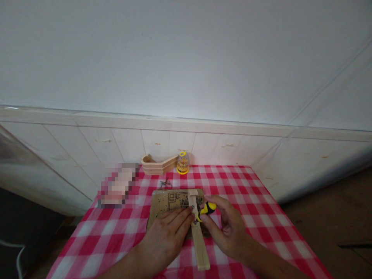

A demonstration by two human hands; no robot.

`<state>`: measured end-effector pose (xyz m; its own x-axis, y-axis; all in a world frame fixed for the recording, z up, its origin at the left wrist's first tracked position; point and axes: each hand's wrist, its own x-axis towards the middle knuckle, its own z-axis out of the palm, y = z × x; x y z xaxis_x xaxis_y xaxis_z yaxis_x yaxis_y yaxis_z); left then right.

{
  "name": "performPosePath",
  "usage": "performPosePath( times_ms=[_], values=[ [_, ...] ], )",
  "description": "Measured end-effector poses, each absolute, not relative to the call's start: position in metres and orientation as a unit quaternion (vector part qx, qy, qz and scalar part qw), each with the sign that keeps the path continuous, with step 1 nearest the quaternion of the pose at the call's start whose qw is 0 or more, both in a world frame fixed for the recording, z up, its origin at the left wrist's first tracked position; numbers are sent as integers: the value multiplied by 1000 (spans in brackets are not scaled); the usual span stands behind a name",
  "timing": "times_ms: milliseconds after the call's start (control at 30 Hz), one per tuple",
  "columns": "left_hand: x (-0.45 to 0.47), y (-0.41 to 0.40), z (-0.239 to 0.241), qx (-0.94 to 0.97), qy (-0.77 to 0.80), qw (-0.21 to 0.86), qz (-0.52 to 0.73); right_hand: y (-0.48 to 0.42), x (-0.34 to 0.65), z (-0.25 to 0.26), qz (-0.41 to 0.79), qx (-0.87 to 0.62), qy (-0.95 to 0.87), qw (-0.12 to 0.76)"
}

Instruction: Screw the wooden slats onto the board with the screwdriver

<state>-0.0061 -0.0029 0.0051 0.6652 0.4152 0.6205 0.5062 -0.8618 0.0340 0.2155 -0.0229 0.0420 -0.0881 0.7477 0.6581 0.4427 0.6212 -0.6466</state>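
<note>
My right hand [229,228] grips a short yellow-and-black screwdriver [208,208] between thumb and fingers. Its lower end points down at a long narrow wooden piece [200,247], close to dark screw heads in the wood; whether the tip touches one is hidden. My left hand [170,231] lies flat with fingers stretched out, fingertips against the left side of the wood. Beneath the wood and that hand is a brown cardboard piece [159,201] with black printing. A small wooden block [193,192] sits at the wood's far end.
Several dark screws [165,183] lie beyond the cardboard. Against the panelled wall stand curved wooden pieces [154,168] and a clear, yellow-based container of bits [183,163]. A blurred-out item [119,186] is at the left edge of the red-and-white checked tablecloth [232,182].
</note>
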Motion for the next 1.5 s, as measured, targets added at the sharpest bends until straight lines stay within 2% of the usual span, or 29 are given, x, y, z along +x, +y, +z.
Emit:
performPosePath(
  times_ms=[667,1300,1500],
  values=[
    [-7,-2,5,-918,-247,66,-302,-21,211,46,119,-398,-720,556],
    [-7,-2,7,-916,-244,71,-310,-20,207,44,170,-435,-676,570],
    [-7,-2,8,-914,-246,79,-314,-13,210,45,164,-429,-648,607]
  ],
)
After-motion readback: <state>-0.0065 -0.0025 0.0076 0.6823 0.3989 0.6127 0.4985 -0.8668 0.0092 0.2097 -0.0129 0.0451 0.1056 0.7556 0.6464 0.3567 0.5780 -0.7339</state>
